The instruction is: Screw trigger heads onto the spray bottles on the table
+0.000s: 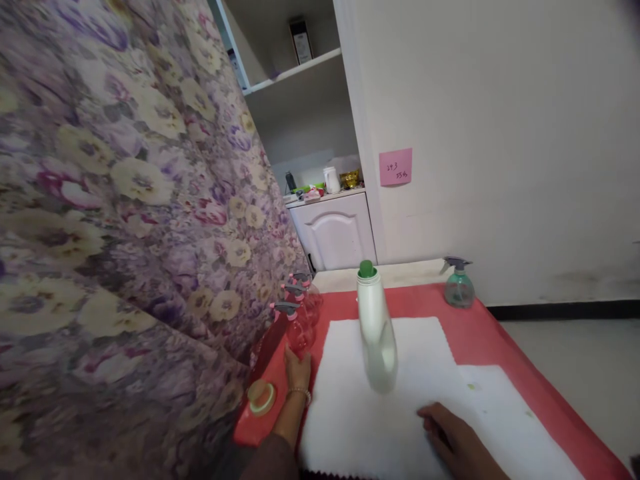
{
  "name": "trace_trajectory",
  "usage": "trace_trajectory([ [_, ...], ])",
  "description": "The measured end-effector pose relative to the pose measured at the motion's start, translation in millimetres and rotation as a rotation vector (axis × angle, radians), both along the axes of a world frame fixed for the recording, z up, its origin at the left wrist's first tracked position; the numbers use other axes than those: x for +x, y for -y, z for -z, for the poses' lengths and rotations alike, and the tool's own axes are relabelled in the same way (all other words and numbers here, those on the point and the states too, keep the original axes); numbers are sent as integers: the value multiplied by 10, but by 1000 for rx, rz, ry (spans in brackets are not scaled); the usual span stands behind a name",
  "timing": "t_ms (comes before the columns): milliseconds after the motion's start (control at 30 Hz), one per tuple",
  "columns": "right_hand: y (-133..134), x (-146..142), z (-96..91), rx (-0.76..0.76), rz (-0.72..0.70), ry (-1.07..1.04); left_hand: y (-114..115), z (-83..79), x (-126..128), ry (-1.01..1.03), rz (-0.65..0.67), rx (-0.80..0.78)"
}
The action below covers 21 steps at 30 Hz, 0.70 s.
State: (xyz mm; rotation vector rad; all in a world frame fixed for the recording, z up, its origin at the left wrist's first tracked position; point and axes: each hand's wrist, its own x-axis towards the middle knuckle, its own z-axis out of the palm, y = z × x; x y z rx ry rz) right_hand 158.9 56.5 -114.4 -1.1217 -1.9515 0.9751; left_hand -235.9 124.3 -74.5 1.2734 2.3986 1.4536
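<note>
My left hand, with a beaded bracelet at the wrist, reaches to the nearest pink spray bottle. Its thumb and fingers close around the bottle's lower part. Two more pink spray bottles with grey trigger heads stand in line behind that one. My right hand hovers over or rests on the white cloth, fingers loosely bent and apart, with nothing in them. Between the hands, farther in, a pale green jug stands upright on the cloth; a green piece shows at its open mouth.
A round lid lies on the red table cover left of my left hand. One green spray bottle stands at the far right corner. A floral curtain hangs along the left side. Behind the table is a white cabinet.
</note>
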Motion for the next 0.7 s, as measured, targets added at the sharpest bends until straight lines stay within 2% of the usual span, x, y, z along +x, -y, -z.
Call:
trace_trajectory([
  [100, -2, -3, 42, 31, -9, -3, 109, 73, 220, -102, 64, -79],
  [267, -3, -6, -3, 59, 16, 9, 227, 165, 627, -341, 370, -246],
  [367, 8, -2, -65, 65, 9, -7, 251, 164, 755, -462, 502, -337],
  [500, 2, 13, -187, 11, 6, -10, 245, 108, 780, -572, 537, -412],
  [633, -108, 122, -387, -162, -56, -50, 196, 88, 758, -655, 537, -444],
  [700, -231, 250, -495, -254, -105, -52, 155, 121, 733, -757, 497, -473],
])
